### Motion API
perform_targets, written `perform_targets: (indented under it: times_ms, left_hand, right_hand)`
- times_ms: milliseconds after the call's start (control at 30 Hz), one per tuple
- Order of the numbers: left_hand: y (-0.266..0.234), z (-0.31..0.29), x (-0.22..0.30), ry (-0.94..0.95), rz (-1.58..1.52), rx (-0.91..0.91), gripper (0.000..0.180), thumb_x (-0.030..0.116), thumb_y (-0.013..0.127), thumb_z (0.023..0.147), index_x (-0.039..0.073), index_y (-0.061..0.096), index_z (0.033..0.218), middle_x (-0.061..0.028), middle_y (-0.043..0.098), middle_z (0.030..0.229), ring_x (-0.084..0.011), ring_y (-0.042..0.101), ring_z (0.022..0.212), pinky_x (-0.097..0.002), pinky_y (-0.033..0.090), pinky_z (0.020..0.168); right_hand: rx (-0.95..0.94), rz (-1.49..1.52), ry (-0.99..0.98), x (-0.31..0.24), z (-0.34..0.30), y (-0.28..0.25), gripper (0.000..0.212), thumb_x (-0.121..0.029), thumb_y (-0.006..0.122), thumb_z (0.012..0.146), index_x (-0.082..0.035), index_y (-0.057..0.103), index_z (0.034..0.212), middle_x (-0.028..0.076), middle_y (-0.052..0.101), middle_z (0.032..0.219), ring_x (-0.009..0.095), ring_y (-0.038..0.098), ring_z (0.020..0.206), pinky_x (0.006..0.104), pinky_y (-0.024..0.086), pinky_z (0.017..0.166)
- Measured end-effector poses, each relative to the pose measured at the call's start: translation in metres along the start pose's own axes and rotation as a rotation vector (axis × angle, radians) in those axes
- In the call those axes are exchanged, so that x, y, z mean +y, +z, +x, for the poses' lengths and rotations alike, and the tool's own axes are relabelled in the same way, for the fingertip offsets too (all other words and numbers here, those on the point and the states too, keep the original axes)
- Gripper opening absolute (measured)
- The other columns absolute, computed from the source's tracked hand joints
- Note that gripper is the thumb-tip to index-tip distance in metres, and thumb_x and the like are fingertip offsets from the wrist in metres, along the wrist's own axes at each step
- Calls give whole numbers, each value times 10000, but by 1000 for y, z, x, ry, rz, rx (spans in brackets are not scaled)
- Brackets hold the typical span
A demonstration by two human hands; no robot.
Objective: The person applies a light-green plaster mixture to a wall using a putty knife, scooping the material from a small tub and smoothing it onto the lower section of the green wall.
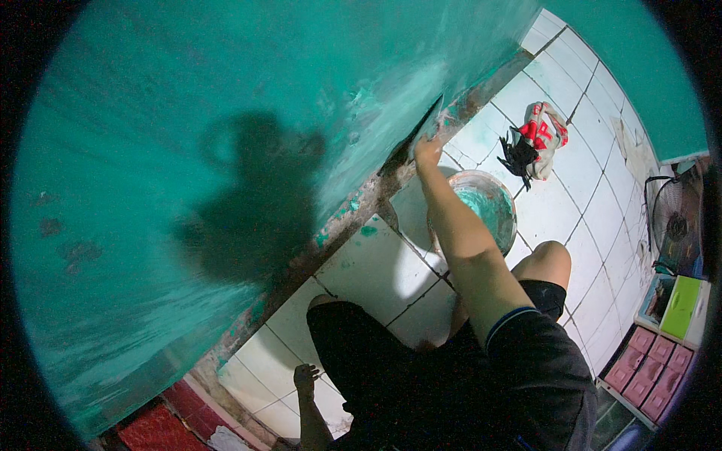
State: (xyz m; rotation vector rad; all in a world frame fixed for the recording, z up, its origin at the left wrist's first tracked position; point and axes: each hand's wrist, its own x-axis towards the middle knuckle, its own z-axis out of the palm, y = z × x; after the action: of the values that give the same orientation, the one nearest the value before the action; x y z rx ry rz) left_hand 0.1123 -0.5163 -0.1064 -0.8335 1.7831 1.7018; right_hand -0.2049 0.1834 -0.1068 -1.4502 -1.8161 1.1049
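My right arm reaches forward to the foot of the green wall (361,135). There my right hand (428,153) is closed, knuckles up, around something I cannot make out; a thin pale shape shows just beyond the fingers, against the wall. Below that forearm stands a round bucket (514,218), partly covered by the arm, its inside smeared with green paint. My left hand (306,378) hangs low over the white tiles beside my left knee. Its fingers are curled in, and nothing shows in them.
A crumpled white and red bag (553,139) with a black cloth (519,156) lies on the tiled floor (594,188). On the right stand a fan (677,214) and pink drawers (648,372). Red material (162,428) sits at the lower left. The wall's bottom edge is rough and chipped.
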Motion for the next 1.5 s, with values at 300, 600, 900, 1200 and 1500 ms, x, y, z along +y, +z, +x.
perform_targets:
  times_ms: [300, 600, 900, 1200, 1500]
  left_hand:
    - [25, 22, 16, -44, 42, 2, 200, 182, 560, 875, 85, 519, 1046, -163, 631, 966, -282, 642, 784, -348, 507, 610]
    - [24, 10, 25, 66, 167, 1, 197, 229, 548, 910, 81, 505, 1033, -155, 632, 978, -264, 636, 808, -375, 497, 635]
    - [7, 31, 7, -101, -12, -26, 230, 251, 537, 912, 80, 515, 1063, -172, 636, 919, -311, 652, 771, -374, 538, 546]
    - [32, -10, 49, 7, 282, -84, 258, 221, 565, 893, 53, 489, 1073, -175, 630, 968, -311, 645, 814, -418, 524, 647]
    - [27, -29, 85, 35, 380, -17, 221, 234, 545, 899, 79, 506, 1053, -181, 634, 980, -314, 654, 778, -401, 518, 629]
  right_hand:
    - [-154, 34, 57, 24, -68, 18, 522, -257, 570, 841, 67, 459, 1235, 279, 533, 1180, 417, 501, 1112, 421, 376, 964]
    - [-342, 77, -16, -19, -258, 17, 333, -252, 583, 827, 23, 597, 1013, 280, 601, 952, 429, 562, 915, 480, 444, 811]
    - [-495, 253, 161, -40, -261, -67, 322, -240, 540, 855, 25, 574, 1035, 251, 626, 937, 423, 593, 908, 449, 463, 782]
    - [-178, 75, 253, -35, -10, -69, 309, -145, 486, 783, 80, 571, 978, 321, 602, 944, 436, 601, 918, 461, 486, 780]
    - [-228, 230, -219, -117, -7, -90, 388, -140, 477, 813, -8, 521, 1175, 250, 611, 953, 404, 605, 823, 472, 481, 739]
